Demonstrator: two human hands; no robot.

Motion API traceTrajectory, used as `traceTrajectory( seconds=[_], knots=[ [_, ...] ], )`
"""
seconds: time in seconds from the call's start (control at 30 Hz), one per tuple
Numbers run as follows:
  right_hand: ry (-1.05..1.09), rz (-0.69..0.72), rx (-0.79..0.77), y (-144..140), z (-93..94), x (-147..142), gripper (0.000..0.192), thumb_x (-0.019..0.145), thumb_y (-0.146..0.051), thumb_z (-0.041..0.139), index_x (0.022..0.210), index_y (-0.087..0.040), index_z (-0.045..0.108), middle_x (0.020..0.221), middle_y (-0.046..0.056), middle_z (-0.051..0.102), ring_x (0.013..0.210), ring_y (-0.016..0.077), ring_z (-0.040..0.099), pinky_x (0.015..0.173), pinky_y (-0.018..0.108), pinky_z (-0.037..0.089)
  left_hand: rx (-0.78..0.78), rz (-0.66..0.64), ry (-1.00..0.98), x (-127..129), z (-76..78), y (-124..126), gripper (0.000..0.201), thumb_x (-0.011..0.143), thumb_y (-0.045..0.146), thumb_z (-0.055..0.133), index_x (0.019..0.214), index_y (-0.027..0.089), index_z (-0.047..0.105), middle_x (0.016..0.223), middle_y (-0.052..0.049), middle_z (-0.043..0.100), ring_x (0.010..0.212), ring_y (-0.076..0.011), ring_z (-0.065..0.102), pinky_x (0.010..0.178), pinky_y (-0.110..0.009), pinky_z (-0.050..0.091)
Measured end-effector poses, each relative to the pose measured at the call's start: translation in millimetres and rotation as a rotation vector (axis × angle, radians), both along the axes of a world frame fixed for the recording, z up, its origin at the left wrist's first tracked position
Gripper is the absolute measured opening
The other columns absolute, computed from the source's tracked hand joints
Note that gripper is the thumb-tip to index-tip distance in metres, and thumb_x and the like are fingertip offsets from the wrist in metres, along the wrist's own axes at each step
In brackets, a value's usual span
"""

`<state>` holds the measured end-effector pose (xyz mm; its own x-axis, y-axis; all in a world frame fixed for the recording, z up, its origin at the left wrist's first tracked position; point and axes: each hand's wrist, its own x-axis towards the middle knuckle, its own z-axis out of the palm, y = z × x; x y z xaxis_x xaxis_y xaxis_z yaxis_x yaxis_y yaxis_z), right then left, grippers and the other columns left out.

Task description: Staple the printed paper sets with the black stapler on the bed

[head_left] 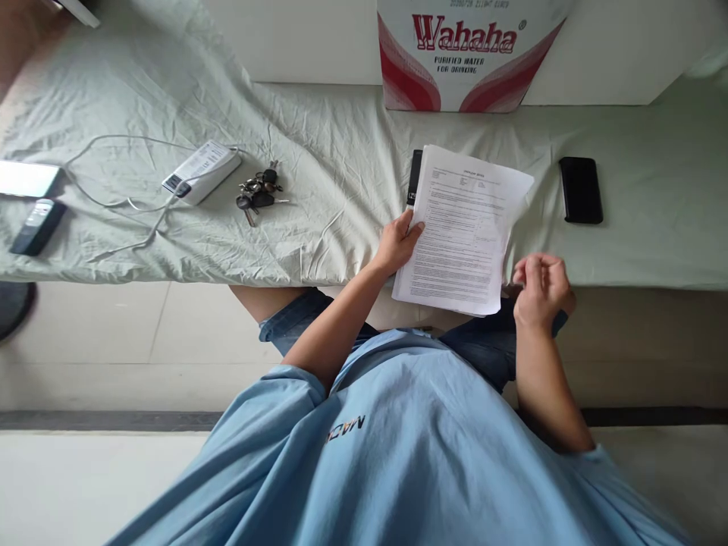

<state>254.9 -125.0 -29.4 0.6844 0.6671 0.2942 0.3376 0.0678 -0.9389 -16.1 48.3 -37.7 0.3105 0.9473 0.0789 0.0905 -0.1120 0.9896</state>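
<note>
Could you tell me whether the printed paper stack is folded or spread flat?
Flat: the paper stack lies unfolded on the sheet, left hand holding its edge.

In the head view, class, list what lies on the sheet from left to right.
Remote → power bank → keys → left hand → papers → right hand → phone.
</note>
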Motion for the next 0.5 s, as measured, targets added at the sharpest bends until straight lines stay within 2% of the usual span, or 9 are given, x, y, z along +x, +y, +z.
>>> traceTrajectory(
  seconds=[0.07,0.1,0.17,0.23,0.33,0.43,0.5],
  knots=[
    [0.152,0.196,-0.109,-44,0.7,-17,0.054,0.104,-0.075,0.079,0.081,-0.028,0.065,0.071,-0.001,0.068,0.057,0.0158,0.055,0.058,0.033,0.051,-0.037,0.026,-0.086,2,-3.6,1,0.049,0.100,0.070,0.087,0.089,0.029,0.064,0.091,-0.003,0.072,0.104,-0.0298,0.075,0.109,-0.050,0.063],
    [0.221,0.322,-0.209,-63,-1.7,-27,0.054,0.103,-0.075,0.081,0.079,-0.027,0.070,0.071,0.001,0.072,0.057,0.0157,0.058,0.056,0.033,0.051,-0.051,0.040,-0.136,4,-4.7,0,0.049,0.100,0.074,0.086,0.096,0.029,0.068,0.099,-0.005,0.076,0.112,-0.0308,0.077,0.114,-0.052,0.063],
    [0.352,0.584,-0.441,-90,-10.8,-45,0.053,0.098,-0.078,0.086,0.087,-0.026,0.082,0.078,0.005,0.082,0.062,0.0186,0.070,0.061,0.034,0.061,-0.083,0.080,-0.235,12,-5.2,-3,0.055,0.101,0.081,0.082,0.112,0.028,0.072,0.117,-0.008,0.082,0.125,-0.0318,0.079,0.122,-0.053,0.062],
    [0.503,0.695,-0.543,-98,-22.2,-63,0.059,0.088,-0.083,0.095,0.107,-0.027,0.088,0.098,0.009,0.091,0.081,0.0240,0.084,0.075,0.039,0.071,-0.126,0.131,-0.322,24,-3.7,-10,0.059,0.102,0.082,0.081,0.123,0.028,0.073,0.132,-0.011,0.083,0.138,-0.0319,0.078,0.128,-0.052,0.060],
    [0.717,0.620,-0.407,-78,-33.2,-83,0.077,0.074,-0.085,0.104,0.127,-0.032,0.086,0.128,0.011,0.093,0.114,0.0299,0.089,0.101,0.047,0.075,-0.189,0.154,-0.413,44,-1.1,-27,0.054,0.105,0.075,0.081,0.131,0.029,0.072,0.142,-0.010,0.082,0.149,-0.0312,0.074,0.131,-0.051,0.059],
    [0.788,0.390,-0.187,-45,-30.0,-91,0.073,0.075,-0.084,0.103,0.125,-0.035,0.083,0.135,0.006,0.090,0.130,0.0315,0.085,0.116,0.053,0.072,-0.274,0.111,-0.482,54,-0.6,-42,0.050,0.105,0.071,0.081,0.132,0.030,0.073,0.141,-0.009,0.083,0.148,-0.0306,0.075,0.130,-0.054,0.061],
    [0.758,0.238,-0.096,-27,-21.3,-91,0.073,0.079,-0.082,0.100,0.132,-0.034,0.081,0.142,0.006,0.088,0.140,0.0333,0.081,0.124,0.057,0.068,-0.344,0.080,-0.522,52,0.4,-48,0.049,0.103,0.068,0.084,0.133,0.030,0.074,0.139,-0.008,0.085,0.148,-0.0305,0.076,0.129,-0.053,0.062]
  ],
)
